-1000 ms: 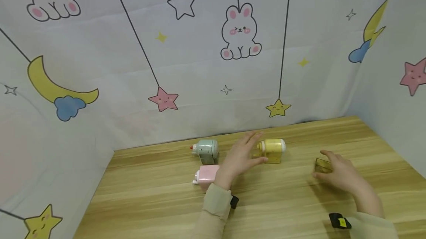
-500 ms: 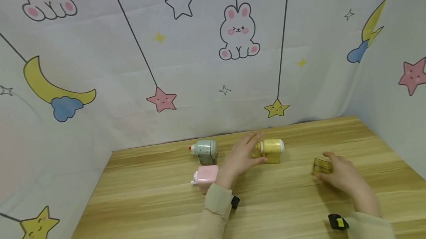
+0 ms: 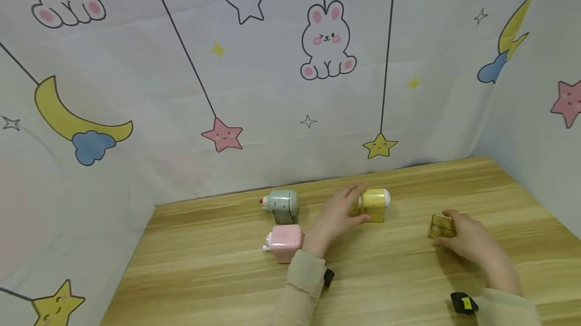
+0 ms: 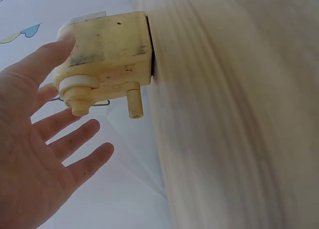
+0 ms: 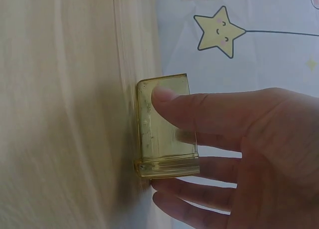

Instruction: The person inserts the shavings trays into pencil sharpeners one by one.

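A yellow hand-crank pencil sharpener (image 3: 375, 200) stands towards the back of the table. My left hand (image 3: 338, 215) is at its front end, thumb along one side and fingers spread behind. In the left wrist view the sharpener's body (image 4: 109, 44), white collar and crank handle show, and the fingers (image 4: 75, 139) are not curled round it; thumb contact is hard to judge. To the right, my right hand (image 3: 476, 240) holds a small clear yellow shavings tray (image 3: 441, 226). The right wrist view has the thumb on the tray's face (image 5: 164, 134) and fingers behind, its lower edge at the tabletop.
Left of my left hand are a grey-green sharpener (image 3: 283, 205) with a red tip and, nearer me, a pink sharpener (image 3: 286, 242). A printed white cloth (image 3: 272, 89) hangs behind the wooden table (image 3: 204, 265) and along both sides.
My left hand has shifted a little right, covering more of the yellow sharpener's front. The right hand's fingertips have drawn slightly to the right, and more of the tray shows.
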Demonstrator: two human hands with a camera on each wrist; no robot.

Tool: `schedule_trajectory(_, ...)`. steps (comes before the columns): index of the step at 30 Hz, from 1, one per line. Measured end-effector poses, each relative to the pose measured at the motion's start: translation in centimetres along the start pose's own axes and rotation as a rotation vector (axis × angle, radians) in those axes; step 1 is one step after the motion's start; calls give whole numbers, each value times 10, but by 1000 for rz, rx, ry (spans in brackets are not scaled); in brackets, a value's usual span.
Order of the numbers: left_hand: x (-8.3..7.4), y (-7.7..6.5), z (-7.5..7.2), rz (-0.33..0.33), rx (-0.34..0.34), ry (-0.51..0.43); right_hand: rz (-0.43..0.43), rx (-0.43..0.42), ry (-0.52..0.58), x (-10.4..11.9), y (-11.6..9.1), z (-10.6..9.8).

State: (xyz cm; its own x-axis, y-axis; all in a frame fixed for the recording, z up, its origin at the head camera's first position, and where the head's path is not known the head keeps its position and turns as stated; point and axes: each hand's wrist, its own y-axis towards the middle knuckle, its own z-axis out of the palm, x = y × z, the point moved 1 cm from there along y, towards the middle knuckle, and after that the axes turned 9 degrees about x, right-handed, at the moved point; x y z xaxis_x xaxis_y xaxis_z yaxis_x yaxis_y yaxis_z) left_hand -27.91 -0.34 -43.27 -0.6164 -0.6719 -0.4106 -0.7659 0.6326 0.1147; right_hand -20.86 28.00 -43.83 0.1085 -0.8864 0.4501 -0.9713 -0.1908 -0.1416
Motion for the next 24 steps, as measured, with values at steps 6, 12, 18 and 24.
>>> schedule_trajectory(6, -2, 0, 4, -10, 0, 25, 3, -4, -5, -1, -1, 1)
schedule_trajectory(12, -2, 1, 8, 6, 2, 27, 2, -5, -14, -2, -2, 1)
schedule_trajectory(18, -3, 2, 12, 29, -27, 11, 7, -15, -14, -2, -3, 0)
schedule_trajectory(24, -3, 2, 17, 54, -45, -65, 8, -25, -18, -3, -6, 0)
